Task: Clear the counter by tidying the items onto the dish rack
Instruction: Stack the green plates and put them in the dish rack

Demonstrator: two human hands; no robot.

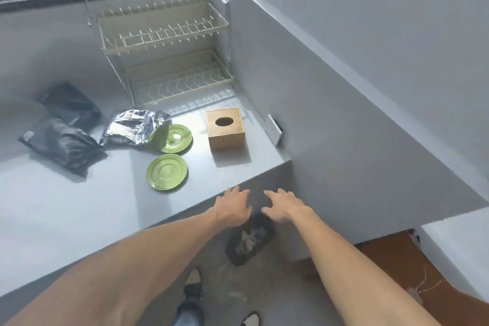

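Two green plates lie on the grey counter [66, 206]: the near plate [167, 171] and the far plate [174, 138], whose left edge is under a silver foil bag [132, 127]. A wooden tissue box [225, 127] stands to their right. The white two-tier wire dish rack [169, 61] stands empty against the back wall. My left hand [232, 206] hovers at the counter's front edge, fingers spread. My right hand [284, 205] is beside it, past the counter's corner, also open. Neither hand holds anything.
Two dark plastic bags [67, 103] [63, 144] lie at the left of the counter. A wall socket [275, 128] sits on the right wall. Below the counter edge a dark bin [248, 242] stands on the floor, near my feet [191, 286].
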